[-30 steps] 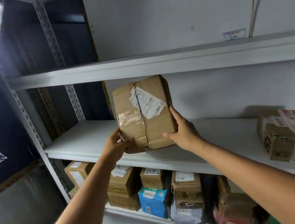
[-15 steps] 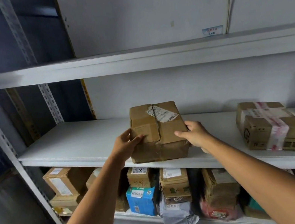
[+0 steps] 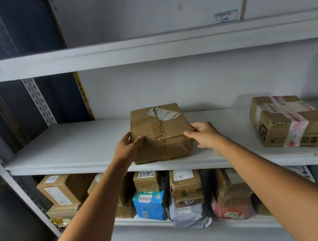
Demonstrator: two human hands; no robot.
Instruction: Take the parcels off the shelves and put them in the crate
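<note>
Head: parcel (image 3: 161, 139) flat, long axis front-back; left hand (image 3: 127, 149) grips, right hand (image 3: 206, 134) relaxed.

site: parcel storeroom | racks: grey slotted-steel shelves (image 3: 69, 148) against a bare wall (image 3: 168, 84) | stock: taped cardboard parcels (image 3: 146, 181) bearing shipping labels and handwritten numbers | also: grey mailer bag (image 3: 188, 215)

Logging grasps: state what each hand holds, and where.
Left hand grips the brown parcel at its upper left edge; right hand touches its right side.
</note>
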